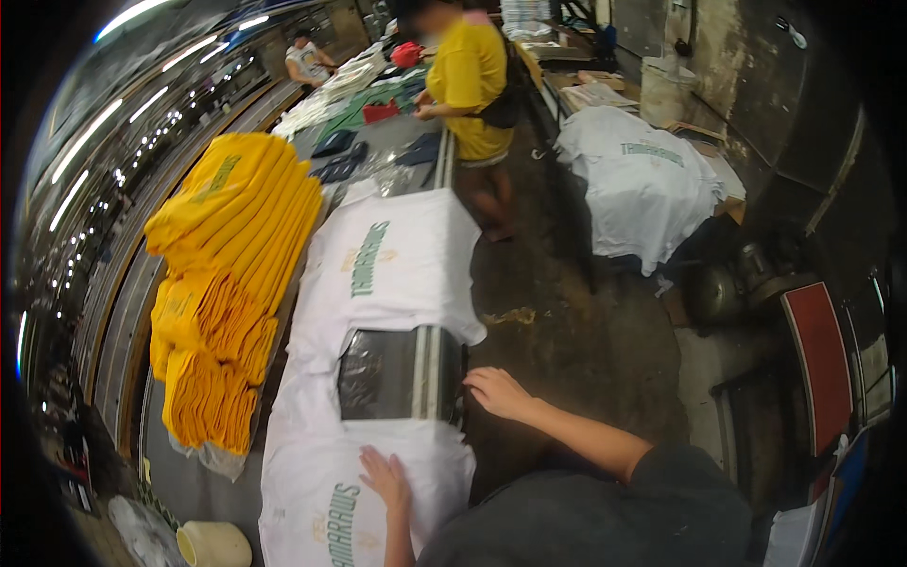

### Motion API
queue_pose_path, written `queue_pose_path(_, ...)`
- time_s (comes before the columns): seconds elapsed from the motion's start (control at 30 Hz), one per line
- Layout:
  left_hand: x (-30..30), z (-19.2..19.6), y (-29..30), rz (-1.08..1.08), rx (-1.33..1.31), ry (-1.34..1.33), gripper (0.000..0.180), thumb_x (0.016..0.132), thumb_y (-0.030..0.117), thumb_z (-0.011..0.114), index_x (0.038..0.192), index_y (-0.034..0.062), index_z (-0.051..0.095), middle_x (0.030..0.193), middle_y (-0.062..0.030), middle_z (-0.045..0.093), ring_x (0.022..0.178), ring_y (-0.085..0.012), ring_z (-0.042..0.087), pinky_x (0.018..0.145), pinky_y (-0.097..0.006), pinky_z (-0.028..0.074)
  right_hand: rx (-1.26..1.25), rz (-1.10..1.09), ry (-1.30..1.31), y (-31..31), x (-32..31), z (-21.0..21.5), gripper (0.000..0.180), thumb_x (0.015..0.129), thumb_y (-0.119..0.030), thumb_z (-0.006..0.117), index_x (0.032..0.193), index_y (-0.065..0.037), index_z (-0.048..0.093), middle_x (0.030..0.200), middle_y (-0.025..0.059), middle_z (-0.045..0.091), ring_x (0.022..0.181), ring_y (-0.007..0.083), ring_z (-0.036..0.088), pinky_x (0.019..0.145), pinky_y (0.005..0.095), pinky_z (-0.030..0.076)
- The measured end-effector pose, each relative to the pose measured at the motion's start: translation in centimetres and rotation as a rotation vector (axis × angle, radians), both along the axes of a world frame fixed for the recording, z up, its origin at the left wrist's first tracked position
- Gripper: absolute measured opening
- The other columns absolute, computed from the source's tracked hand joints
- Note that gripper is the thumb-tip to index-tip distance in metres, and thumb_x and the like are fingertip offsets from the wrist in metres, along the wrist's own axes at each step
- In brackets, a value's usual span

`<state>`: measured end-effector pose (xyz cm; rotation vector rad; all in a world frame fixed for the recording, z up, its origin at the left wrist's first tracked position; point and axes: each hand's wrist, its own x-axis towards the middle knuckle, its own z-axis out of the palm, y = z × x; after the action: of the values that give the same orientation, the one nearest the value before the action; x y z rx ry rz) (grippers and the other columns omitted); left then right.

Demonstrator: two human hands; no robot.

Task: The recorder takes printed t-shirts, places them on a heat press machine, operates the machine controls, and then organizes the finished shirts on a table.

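The nearer white T-shirt (pixel 307 472) lay on the dark tabletop (pixel 383 378). The left hand (pixel 385 478) rested on it, fingers a little spread. The right hand (pixel 497 391) was by the edge, fingers bent and close together; I could not tell if they pinched anything. It looked like smoothing, so the next move called for a flat palm. The T-shirt had green and yellow print and some wrinkles.

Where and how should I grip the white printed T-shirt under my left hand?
The white printed T-shirt is probably best pinched at its far right corner, coming from the right with your right hand, which is nearby. It lies flat beneath your left hand, offering little to grip mid-shirt, while that corner lies uncovered.
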<state>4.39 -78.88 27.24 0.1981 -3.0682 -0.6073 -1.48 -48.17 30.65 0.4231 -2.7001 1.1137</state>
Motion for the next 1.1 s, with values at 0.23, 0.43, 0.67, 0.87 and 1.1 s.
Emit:
queue_pose_path(0.23,-4.6,0.6,13.5,0.216,-0.126,-0.088,0.058,0.093,0.041,0.029,0.136,0.0029,0.025,0.143,-0.0229,0.013,0.133,-0.0366,0.012,0.101,-0.057,0.013,-0.041,-0.224,-0.299,21.1,3.6,-2.9,0.024,0.081,-0.011,0.049,0.102,-0.004,0.059,0.107,0.012,0.057,0.101,0.0297,0.053,0.088,0.038,0.042)
queue_pose_path(0.43,-12.2,2.0,33.7,-0.432,0.195,0.262,0.056,0.078,0.017,0.058,0.127,0.0003,0.035,0.137,-0.0305,0.021,0.117,-0.046,0.034,0.094,-0.046,0.031,-0.037,-0.542,-0.406,34.7,8.0,-1.9,0.022,0.083,-0.011,0.048,0.1,-0.005,0.06,0.103,0.0133,0.058,0.096,0.0304,0.055,0.083,0.039,0.044)
queue_pose_path(0.67,-15.3,5.4,55.6,-0.993,0.455,0.097,0.041,0.08,0.009,0.055,0.12,0.0044,0.046,0.137,-0.0248,0.027,0.12,-0.0403,0.036,0.096,-0.044,0.032,-0.159,-0.896,-0.297,41.4,14.8,-2.8,0.02,0.083,-0.009,0.049,0.098,-0.003,0.061,0.098,0.0145,0.06,0.091,0.0324,0.056,0.079,0.0382,0.044)
queue_pose_path(0.87,-19.7,5.6,70.0,-1.369,0.474,0.187,0.039,0.076,0.01,0.058,0.114,0.0082,0.051,0.136,-0.022,0.031,0.116,-0.0385,0.04,0.093,-0.044,0.034,-0.325,-1.189,-0.395,41.7,20.0,-5.9,0.016,0.081,-0.006,0.052,0.093,-0.001,0.063,0.089,0.0183,0.062,0.083,0.0343,0.059,0.074,0.0367,0.046)
queue_pose_path(1.1,-35.4,5.6,87.0,-1.362,0.615,0.282,0.04,0.073,0.011,0.06,0.113,0.0097,0.051,0.131,-0.0201,0.037,0.116,-0.0374,0.04,0.095,-0.047,0.031,-0.405,-1.391,-0.523,49.8,14.8,-7.5,0.018,0.081,-0.007,0.053,0.096,-0.002,0.062,0.085,0.0177,0.064,0.077,0.0288,0.062,0.069,0.0336,0.047)
